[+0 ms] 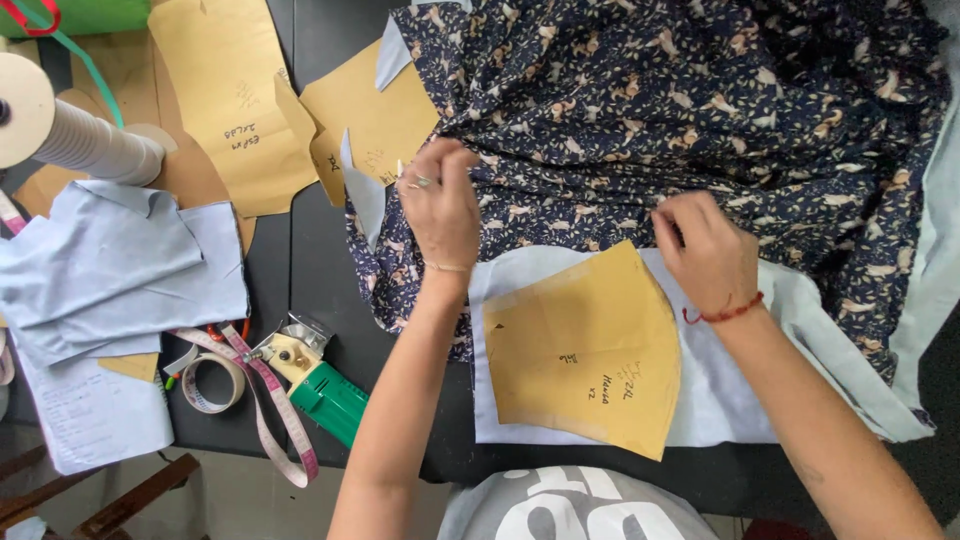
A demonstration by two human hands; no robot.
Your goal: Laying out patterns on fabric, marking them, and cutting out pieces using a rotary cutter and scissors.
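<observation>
Head view shows both hands pinched shut on the near edge of a dark floral fabric (680,100). The left hand (440,205) has its grip closed on a fold of that cloth at the left, fingertips bunched tight, a ring on one finger. The right hand (705,250), with a red thread bracelet (728,314) at the wrist, is likewise closed on the edge further right; whether it holds a pin or only cloth I cannot tell.

Just near of the hands, a tan paper pattern piece (585,350) lies flat on a pale blue cloth panel (730,400), which the floral fabric partly overlaps. As a judgement, the pattern laid on the blue panel looks done with, while the floral cloth is rumpled and not yet smoothed, so its laying-out seems at an early stage.

Further left on the dark surface (320,230) lie more tan pattern pieces (240,110), folded blue pieces (120,270), a pink measuring tape (280,420), a roll of tape (212,384), a green-handled tool (325,395) and a white spool (70,135).
</observation>
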